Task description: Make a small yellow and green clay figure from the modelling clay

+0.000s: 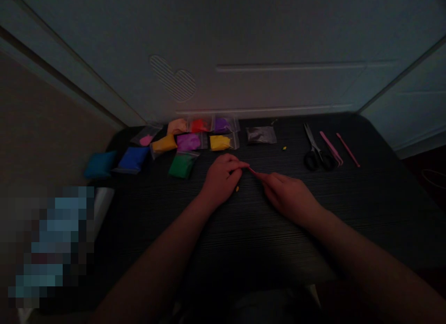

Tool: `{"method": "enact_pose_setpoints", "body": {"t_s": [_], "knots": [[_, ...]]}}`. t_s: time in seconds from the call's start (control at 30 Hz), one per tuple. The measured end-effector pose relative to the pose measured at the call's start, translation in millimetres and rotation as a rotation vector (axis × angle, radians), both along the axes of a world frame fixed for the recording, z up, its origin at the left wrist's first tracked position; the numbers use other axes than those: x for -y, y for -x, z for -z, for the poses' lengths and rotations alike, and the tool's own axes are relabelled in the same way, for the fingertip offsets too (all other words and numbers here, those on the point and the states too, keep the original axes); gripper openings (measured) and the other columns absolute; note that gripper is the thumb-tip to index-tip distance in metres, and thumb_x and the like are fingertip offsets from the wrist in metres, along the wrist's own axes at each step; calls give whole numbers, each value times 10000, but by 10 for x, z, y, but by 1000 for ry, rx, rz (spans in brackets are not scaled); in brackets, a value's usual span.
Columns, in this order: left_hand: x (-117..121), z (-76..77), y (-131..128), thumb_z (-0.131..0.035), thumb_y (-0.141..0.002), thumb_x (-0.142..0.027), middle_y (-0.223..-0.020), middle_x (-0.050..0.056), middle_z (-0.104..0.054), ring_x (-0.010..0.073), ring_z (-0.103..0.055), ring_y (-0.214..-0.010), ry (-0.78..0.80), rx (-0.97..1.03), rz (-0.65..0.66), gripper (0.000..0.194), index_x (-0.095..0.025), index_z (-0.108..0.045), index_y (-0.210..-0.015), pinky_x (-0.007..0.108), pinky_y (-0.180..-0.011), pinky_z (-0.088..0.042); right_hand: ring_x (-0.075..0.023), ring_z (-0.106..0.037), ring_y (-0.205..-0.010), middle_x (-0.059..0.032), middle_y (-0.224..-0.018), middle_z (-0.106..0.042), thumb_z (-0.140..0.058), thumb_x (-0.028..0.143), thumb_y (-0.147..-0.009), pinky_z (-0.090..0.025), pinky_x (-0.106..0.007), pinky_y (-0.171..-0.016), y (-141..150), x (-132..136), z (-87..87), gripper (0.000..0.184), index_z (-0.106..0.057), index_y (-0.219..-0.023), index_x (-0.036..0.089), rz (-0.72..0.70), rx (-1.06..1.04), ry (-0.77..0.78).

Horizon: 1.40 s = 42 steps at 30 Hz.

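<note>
My right hand [287, 194] is closed around a thin pinkish-red stick tool [253, 170], which points up and left. The tool's tip meets the outstretched index fingertip of my left hand [225, 175]. The left thumb sits lower, apart from that finger, and its other fingers are partly hidden; any small thing at the fingertip is too dark to make out. Just below the left thumb, a tiny orange piece [237, 189] lies on the dark ridged table [244, 235].
Bags of coloured clay, including green [181, 166], yellow [221, 142] and blue [133, 159], lie at the back left. A grey bag [261, 135] and a tiny yellow-green piece [284, 148] are behind my hands. Scissors [315, 149], pink tweezers [331, 148] and another pink stick [347, 149] lie right.
</note>
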<state>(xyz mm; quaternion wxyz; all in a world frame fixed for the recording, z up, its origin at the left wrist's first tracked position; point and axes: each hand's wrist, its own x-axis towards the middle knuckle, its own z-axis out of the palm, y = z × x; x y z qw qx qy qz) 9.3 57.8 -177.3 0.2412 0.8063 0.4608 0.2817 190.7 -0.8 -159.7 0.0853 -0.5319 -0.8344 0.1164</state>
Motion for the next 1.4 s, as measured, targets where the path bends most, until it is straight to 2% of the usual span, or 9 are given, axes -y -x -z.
{"method": "enact_pose_setpoints", "body": {"t_s": [0.27,0.67,1.07,1.23,1.4], "knots": [[-4,12,-5,-417,-757,-150,-862,9,-533,145,-493,-859,-32,-45,5,245,-222,-624,-866,293,-788,-392,-151,-534,-785,-26,-916,-573,-336,216,-830,-398,-257,-696,18,-6,-33,363,-372,-1191,214,-8,34,-12],[7,-8,-17,-427,-760,-163,-846,16,-561,141,-513,-839,-38,-18,-58,176,-189,-574,-853,276,-756,-409,-151,-535,-766,-33,-872,-576,-339,212,-829,-389,-244,-687,61,1,-76,341,-398,-1165,194,-8,60,-2],[15,-30,-25,-424,-761,-183,-842,16,-559,149,-513,-822,-21,-17,-79,158,-194,-564,-834,279,-718,-412,-156,-542,-787,-43,-898,-588,-348,215,-825,-401,-247,-692,82,8,-43,328,-422,-1144,181,-22,54,-31],[11,-29,-19,-428,-754,-181,-823,16,-553,150,-509,-801,-17,-28,-73,157,-191,-558,-841,278,-702,-410,-152,-546,-826,-37,-976,-580,-352,208,-820,-412,-256,-723,58,-8,-18,361,-387,-1180,201,27,-33,-43],[11,-36,-22,-468,-743,-231,-782,12,-540,146,-501,-771,-35,-50,-47,125,-184,-564,-808,284,-710,-401,-149,-540,-877,-39,-1027,-570,-349,203,-818,-408,-265,-765,-47,-64,-33,338,-406,-1151,193,160,-152,-94]]}}
